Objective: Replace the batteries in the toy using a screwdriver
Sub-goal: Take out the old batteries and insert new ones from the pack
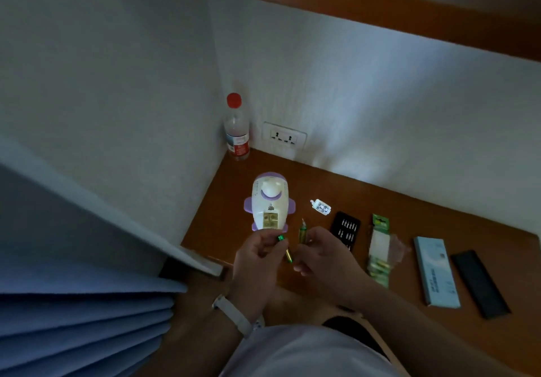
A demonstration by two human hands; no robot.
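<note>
Nearest: white strap (234,315) on the left wrist. Left hand (257,256) was curled, thumb and fingertips pinching a green battery (281,238) by its end, just below the toy's bottom edge. Right hand (325,256) was also curled, pinching a second green battery (302,234) held roughly upright. A third battery (289,256) sat in the gap between both hands; couldn't tell whether it was on the desk (380,201) or held. Toy (270,201), white with purple trim, lay flat on the desk straight ahead of the left hand, underside up, battery bay (270,220) uncovered and showing yellowish contacts. Right of the toy: small pale part (321,206), detail too blurred to read. Then in a row going right: black bit case (347,227), open green battery pack (379,247), light blue box (437,271), black lid (480,283). Blue curtain (87,303) at near left. Far corner: clear bottle (237,127) with red cap, upright against the wall, wall socket (284,138) just right of it.
</note>
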